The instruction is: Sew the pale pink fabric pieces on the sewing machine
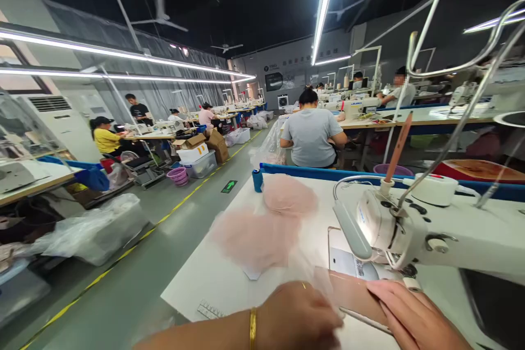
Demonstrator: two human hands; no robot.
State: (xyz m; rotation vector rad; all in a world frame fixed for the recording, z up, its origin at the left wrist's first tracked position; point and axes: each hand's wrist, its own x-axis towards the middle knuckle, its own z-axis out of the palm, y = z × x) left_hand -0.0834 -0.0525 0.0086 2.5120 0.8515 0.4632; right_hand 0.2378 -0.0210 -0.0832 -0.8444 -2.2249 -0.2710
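Observation:
A sheer pinkish fabric piece (353,289) lies across the bed of a white sewing machine (371,224), just in front of its needle area. My left hand (301,311), with a gold bracelet at the wrist, has its fingers curled closed at the fabric's left edge; motion smears it slightly. My right hand (414,311) lies flat on the fabric's right part, fingers stretched out and close to the presser foot. Further back on the white table (188,284) rest a sheer pink fabric stack (254,238) and a second pink pile (289,195).
A blue thread spool (257,180) stands at the table's far left corner. A dark flat object (494,298) lies at the right. A pencil (400,145) sticks up from the machine head. Beyond, a person in grey (312,134) sits at another station; a walkway (164,246) runs along the left.

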